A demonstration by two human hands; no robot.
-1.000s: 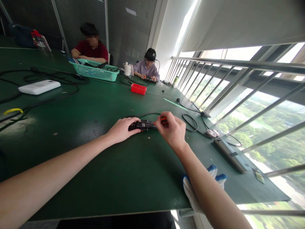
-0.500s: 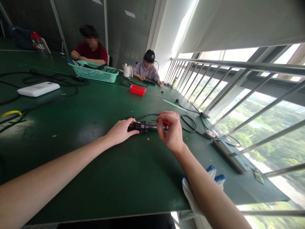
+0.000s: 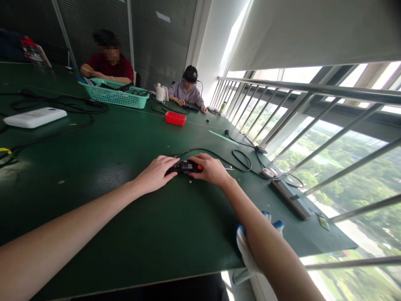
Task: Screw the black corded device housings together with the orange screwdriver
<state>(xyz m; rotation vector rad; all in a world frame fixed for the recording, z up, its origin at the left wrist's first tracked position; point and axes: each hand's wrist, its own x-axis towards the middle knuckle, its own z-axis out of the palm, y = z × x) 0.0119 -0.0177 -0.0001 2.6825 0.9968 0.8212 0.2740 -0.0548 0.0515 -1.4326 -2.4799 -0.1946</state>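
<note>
A small black device [image 3: 185,167] with an orange part lies on the green table [image 3: 131,217] in front of me. My left hand [image 3: 156,172] rests on its left end, fingers curled over it. From the right, my right hand [image 3: 210,169] lies low over the device's other end, fingers closed around the orange part. A tiny pale bit [image 3: 189,181] sits on the table just below the device. A black cable [image 3: 216,154] runs from the device toward the window side.
White-and-blue gloves [image 3: 250,246] hang at the near table edge under my right forearm. A red tray [image 3: 175,118], a teal basket [image 3: 113,94] and a white box [image 3: 33,117] sit farther back. Two people work at the far end. A railing and window run along the right.
My right hand has dropped from a raised pinch on the orange tool to lie flat and low over the device's right end. The view has shifted slightly right.
</note>
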